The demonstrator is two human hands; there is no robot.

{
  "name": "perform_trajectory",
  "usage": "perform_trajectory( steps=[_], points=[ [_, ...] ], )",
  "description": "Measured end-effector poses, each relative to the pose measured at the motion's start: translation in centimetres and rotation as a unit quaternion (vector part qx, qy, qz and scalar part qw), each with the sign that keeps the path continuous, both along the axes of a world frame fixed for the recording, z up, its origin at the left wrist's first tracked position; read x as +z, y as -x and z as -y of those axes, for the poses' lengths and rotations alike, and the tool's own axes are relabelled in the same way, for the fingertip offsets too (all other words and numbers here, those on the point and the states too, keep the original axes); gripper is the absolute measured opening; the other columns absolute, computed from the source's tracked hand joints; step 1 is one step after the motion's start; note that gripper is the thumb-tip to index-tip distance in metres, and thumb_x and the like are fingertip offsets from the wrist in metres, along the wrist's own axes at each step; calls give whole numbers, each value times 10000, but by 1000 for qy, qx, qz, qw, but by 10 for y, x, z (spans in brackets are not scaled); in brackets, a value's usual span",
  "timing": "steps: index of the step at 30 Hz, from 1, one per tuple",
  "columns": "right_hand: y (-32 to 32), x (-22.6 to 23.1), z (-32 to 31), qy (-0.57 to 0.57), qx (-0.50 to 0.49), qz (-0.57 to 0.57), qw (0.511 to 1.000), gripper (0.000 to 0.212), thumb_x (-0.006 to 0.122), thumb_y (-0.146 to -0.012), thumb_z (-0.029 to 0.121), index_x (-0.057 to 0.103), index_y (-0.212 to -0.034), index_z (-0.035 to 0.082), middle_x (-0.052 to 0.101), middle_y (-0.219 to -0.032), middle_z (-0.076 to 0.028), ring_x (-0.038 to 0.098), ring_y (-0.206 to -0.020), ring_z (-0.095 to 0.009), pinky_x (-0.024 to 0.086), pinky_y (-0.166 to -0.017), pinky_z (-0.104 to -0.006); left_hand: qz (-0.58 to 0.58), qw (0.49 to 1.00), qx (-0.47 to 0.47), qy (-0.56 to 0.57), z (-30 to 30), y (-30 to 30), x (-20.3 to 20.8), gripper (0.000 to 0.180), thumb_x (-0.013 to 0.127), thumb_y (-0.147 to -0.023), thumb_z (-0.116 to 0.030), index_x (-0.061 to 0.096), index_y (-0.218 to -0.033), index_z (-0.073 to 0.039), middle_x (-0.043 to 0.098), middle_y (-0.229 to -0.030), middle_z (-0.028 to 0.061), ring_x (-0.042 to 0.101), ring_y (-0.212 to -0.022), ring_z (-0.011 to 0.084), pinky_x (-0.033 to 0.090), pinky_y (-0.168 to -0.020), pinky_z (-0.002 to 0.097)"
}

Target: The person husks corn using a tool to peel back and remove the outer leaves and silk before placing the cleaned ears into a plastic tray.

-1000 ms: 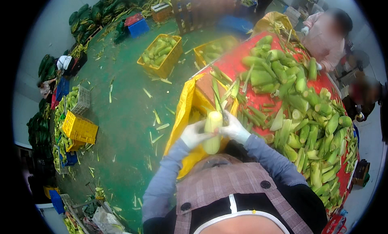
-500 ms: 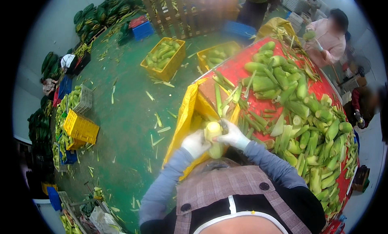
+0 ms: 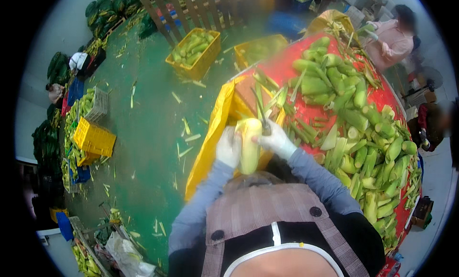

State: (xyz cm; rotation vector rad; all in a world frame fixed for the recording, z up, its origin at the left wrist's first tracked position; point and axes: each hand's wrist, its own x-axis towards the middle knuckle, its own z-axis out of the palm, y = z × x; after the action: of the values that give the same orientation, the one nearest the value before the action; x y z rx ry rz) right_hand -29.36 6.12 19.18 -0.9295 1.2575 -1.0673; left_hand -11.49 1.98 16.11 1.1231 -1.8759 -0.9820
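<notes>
In front of my chest is a pale, partly husked ear of corn, held nearly upright. My left hand, in a white glove, is closed around its left side. The white-gloved right hand is closed on a knife, its dark narrow blade pointing up and away, and the thumb touches the corn's right side. Just beyond both hands a yellow sack hangs open at the table edge. Cut green stalks and leaves lie beside the right hand.
On the right, a red table carries a big heap of green corn ears. Yellow crates of corn stand on the green floor ahead; a tipped yellow crate lies at left. A person in pink works across the table.
The corn has come up higher between my hands and shows more of its pale side. The knife blade now stands out clearly above my right hand.
</notes>
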Motion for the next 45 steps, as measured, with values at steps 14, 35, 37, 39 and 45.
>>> perform_trajectory(
  steps=[14,35,37,39,45],
  points=[
    [20,-16,2,-23,-1,122,992,500,752,-745,352,563,-1081,32,561,-754,-4,464,-496,-61,388,-429,-197,-198,956,-24,-217,17,4,9,286,570,-925,-278,568,-1022,-10,580,-873,28,531,-775,110,444,-690,241],
    [13,-30,-4,7,-32,124,992,386,687,-809,344,580,-1026,42,551,-678,14,449,-458,-57,377,-421,-207,-189,942,-90,-264,12,-4,20,316,755,-767,-182,597,-977,-8,578,-847,14,529,-744,86,443,-676,221],
    [16,-30,-4,11,-25,130,991,381,686,-810,343,581,-1017,41,547,-679,14,447,-458,-59,377,-422,-211,-183,931,-91,-304,12,-6,38,269,738,-783,-189,616,-933,-3,590,-798,6,528,-699,79,436,-662,221],
    [18,-38,-6,17,-19,130,991,380,687,-809,345,582,-1008,39,544,-675,14,447,-460,-61,379,-426,-213,-135,933,-89,-323,15,-13,33,256,733,-789,-206,629,-895,2,604,-770,13,536,-673,80,437,-634,222],
    [18,-40,-6,11,-10,106,994,444,726,-774,390,587,-1006,38,524,-645,24,448,-475,-60,379,-438,-216,-169,920,-75,-347,11,-13,36,272,720,-805,-195,633,-982,-8,615,-794,2,553,-699,74,441,-610,217]
  ],
)
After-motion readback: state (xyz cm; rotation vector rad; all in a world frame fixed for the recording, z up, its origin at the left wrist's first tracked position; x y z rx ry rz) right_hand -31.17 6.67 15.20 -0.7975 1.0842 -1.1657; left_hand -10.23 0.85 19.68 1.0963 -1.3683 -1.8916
